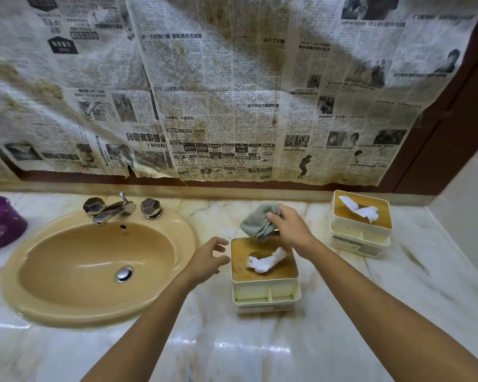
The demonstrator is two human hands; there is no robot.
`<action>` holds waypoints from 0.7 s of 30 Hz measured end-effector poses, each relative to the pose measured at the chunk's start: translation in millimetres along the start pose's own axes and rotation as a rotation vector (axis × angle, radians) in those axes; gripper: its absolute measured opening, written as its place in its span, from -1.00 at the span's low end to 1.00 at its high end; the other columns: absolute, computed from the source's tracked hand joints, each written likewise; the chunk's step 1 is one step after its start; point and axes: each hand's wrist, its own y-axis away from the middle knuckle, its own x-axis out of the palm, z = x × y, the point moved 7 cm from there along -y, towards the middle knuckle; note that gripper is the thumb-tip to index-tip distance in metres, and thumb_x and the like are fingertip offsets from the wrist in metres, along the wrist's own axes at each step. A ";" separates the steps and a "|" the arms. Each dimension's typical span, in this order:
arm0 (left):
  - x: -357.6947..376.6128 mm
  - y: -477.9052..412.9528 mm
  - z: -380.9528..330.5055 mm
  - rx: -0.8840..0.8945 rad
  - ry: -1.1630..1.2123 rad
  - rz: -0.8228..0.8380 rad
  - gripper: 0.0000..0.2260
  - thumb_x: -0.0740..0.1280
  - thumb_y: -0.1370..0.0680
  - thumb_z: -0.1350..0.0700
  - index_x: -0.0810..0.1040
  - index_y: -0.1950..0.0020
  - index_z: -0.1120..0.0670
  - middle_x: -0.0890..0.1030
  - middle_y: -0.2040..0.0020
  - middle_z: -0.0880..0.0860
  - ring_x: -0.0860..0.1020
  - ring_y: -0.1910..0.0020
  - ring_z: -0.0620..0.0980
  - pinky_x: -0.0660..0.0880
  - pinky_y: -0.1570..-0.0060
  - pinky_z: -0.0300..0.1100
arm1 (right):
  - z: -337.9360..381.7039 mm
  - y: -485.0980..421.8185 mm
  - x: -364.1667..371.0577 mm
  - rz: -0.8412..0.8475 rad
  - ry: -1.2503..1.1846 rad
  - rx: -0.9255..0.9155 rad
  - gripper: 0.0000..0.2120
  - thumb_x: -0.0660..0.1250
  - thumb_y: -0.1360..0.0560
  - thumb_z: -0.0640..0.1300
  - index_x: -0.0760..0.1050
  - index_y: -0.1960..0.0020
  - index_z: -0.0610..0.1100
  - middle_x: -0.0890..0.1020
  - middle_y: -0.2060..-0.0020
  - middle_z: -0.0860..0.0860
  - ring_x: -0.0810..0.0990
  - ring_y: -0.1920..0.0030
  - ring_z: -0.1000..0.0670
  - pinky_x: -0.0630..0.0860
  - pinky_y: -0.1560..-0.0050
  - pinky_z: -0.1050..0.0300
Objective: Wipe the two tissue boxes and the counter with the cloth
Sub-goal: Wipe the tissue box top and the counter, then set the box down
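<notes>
A cream tissue box with a wooden lid (264, 274) stands on the marble counter (398, 285) in front of me, a white tissue sticking out of its slot. My right hand (290, 228) grips a grey-green cloth (257, 223) just above the far edge of that lid. My left hand (209, 257) hovers with fingers spread beside the box's left side, not touching it. A second cream tissue box (360, 224) with a wooden lid stands farther back on the right.
A tan oval sink (94, 260) with a chrome faucet (111, 209) is set in the counter on the left. A purple tub (0, 223) stands at the far left edge. Stained newspaper (218, 92) covers the wall behind the counter.
</notes>
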 end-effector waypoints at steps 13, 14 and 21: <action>19.2 -19.6 -13.2 0.302 -0.507 0.378 -0.39 0.39 -0.55 0.01 0.23 -0.56 -0.10 0.07 -0.57 -0.25 0.11 -0.53 -0.17 0.09 -0.54 -0.10 | -27.4 65.5 -70.8 -0.230 -0.438 0.144 -0.81 0.21 -0.63 -0.22 0.51 -0.19 -0.22 0.66 -0.05 -0.18 0.66 -0.05 -0.13 0.65 0.10 -0.03; 18.5 -19.3 -12.1 0.296 -0.570 0.415 -0.27 0.44 -0.48 -0.11 0.16 -0.57 -0.13 0.02 -0.57 -0.27 0.09 -0.52 -0.17 0.05 -0.53 -0.12 | -28.2 68.8 -72.3 -0.246 -0.438 0.139 -0.83 0.21 -0.63 -0.23 0.52 -0.17 -0.20 0.66 -0.04 -0.17 0.67 -0.04 -0.13 0.66 0.14 0.00; 13.4 -14.8 -22.0 0.451 -0.902 0.263 0.00 0.42 -0.21 -0.45 0.19 -0.57 -0.14 0.15 -0.56 -0.20 0.32 -0.25 -0.08 0.27 -0.39 -0.08 | -33.2 83.1 -75.0 -0.285 -0.443 0.127 -0.87 0.21 -0.63 -0.22 0.53 -0.05 -0.08 0.64 -0.03 -0.16 0.66 -0.03 -0.10 0.62 0.25 0.14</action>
